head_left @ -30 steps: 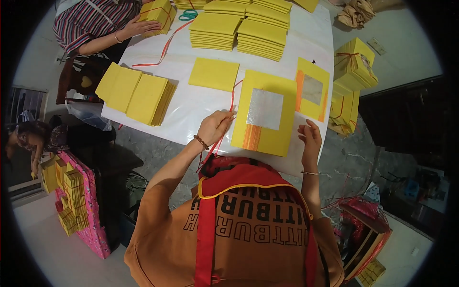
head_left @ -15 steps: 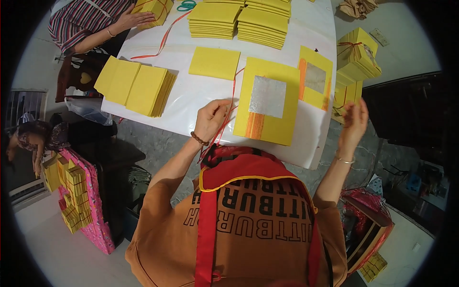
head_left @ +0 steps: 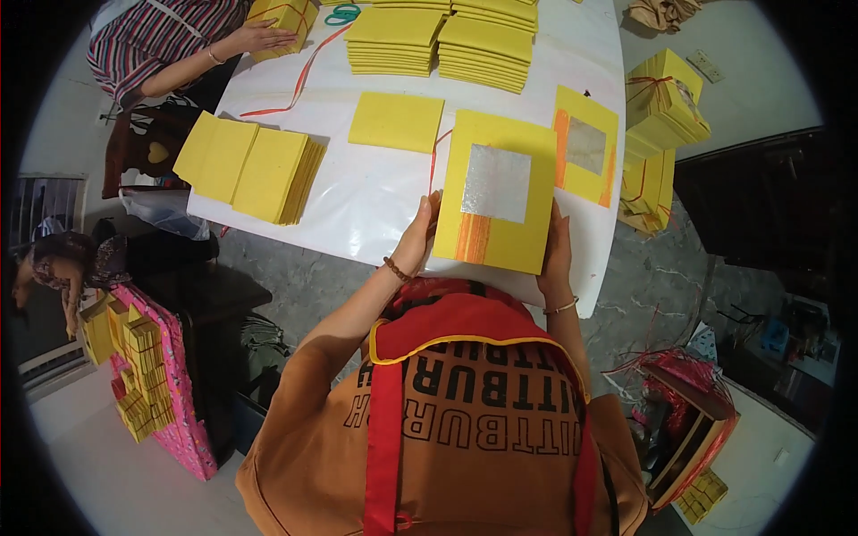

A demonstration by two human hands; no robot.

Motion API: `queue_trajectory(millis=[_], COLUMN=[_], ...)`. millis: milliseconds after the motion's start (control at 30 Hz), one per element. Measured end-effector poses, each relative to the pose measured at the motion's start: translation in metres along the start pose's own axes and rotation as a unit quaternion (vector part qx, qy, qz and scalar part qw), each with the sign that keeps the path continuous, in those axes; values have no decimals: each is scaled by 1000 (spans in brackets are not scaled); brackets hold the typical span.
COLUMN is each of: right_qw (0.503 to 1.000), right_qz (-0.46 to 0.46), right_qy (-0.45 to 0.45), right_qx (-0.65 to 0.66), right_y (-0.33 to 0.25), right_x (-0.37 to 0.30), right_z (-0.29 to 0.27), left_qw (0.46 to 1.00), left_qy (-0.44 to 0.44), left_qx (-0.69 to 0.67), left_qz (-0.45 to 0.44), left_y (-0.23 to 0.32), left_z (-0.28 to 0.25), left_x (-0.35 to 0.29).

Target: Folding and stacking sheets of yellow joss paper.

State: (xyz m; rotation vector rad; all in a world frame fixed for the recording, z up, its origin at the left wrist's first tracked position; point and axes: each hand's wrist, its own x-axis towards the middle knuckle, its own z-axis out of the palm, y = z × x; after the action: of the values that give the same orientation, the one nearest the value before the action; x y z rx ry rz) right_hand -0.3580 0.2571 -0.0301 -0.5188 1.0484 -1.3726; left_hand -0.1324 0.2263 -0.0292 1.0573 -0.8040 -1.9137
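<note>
A stack of yellow joss paper (head_left: 447,170) lies at the table's near edge. On its top sheet are a silver foil square (head_left: 500,183) and an orange painted stripe (head_left: 473,239). My left hand (head_left: 416,234) is pressed along the stack's left side, fingers extended upward. Against the right side is my right hand (head_left: 557,250), its fingers partly hidden behind the stack. Between them the two hands hold the stack. A thin red ribbon (head_left: 435,161) runs beside the stack's left edge. Just beyond lies a plain yellow pad (head_left: 396,121).
Fanned yellow paper (head_left: 250,168) lies at left, and tall yellow stacks (head_left: 393,43) stand at the back near green scissors (head_left: 342,14). A foil-topped yellow sheet (head_left: 585,147) is at right. Across the table a co-worker's hand (head_left: 268,36) rests on a tied bundle.
My right hand has come in from beyond the table's right edge to the stack's right side. My left hand has let go of the red ribbon and flattened against the left side.
</note>
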Motion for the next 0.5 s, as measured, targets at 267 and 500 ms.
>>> queue_trajectory(millis=[267, 500], right_qw=[1000, 999], right_qz=[17, 38], right_qy=[6, 15], right_qx=[13, 26], right_y=[12, 7], right_x=[13, 16], right_z=[-5, -8], left_qw=[999, 990], left_qy=[10, 28], left_qx=[39, 136], left_qz=[-18, 21], left_y=[-11, -31], left_z=[-1, -6], left_x=[15, 27])
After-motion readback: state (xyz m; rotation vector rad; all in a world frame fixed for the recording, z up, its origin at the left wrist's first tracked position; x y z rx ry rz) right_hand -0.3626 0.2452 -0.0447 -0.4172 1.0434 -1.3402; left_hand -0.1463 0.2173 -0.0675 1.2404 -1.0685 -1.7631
